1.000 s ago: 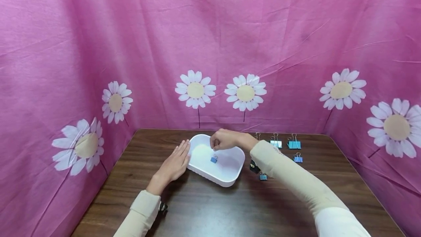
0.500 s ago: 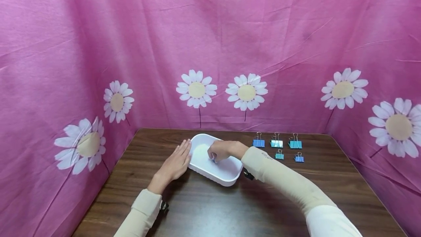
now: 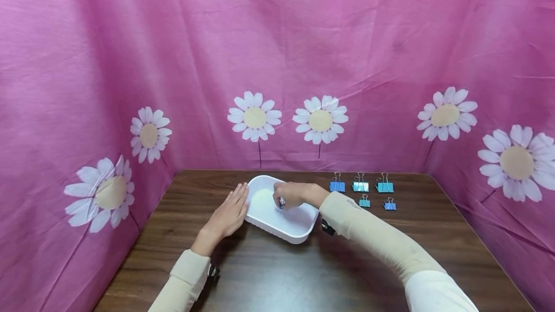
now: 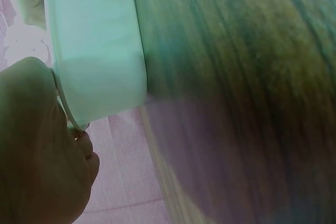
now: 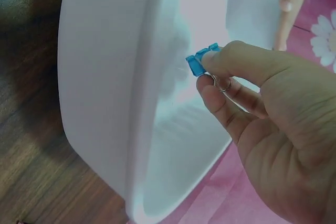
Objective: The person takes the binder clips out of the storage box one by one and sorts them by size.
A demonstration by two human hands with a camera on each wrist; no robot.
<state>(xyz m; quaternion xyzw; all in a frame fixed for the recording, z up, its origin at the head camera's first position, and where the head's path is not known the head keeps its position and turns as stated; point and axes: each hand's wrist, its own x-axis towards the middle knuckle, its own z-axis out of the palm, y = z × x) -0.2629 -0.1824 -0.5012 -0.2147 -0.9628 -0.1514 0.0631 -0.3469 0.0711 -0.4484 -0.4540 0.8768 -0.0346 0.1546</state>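
Note:
A white plastic tray [image 3: 299,235] sits on the brown wooden table [image 3: 269,273]. My right hand [image 3: 287,197] reaches down inside the tray and pinches a small blue binder clip [image 5: 201,60] between thumb and fingers; in the head view the clip [image 3: 282,202] barely shows under the fingers. My left hand [image 3: 228,214] lies flat on the table with straight fingers pressed against the tray's left wall [image 4: 94,61]. In the right wrist view the tray [image 5: 105,77] fills the left side and my left fingertips [image 5: 290,3] show beyond it.
Several blue and teal binder clips [image 3: 361,187] stand in rows on the table to the right of the tray. A small dark object [image 3: 327,228] lies under my right forearm. Pink daisy-print cloth [image 3: 277,61] walls in the table on three sides.
My right hand has dropped from above the tray down into it, and now grips the small blue clip that lay loose on the tray floor. The left hand has stayed put.

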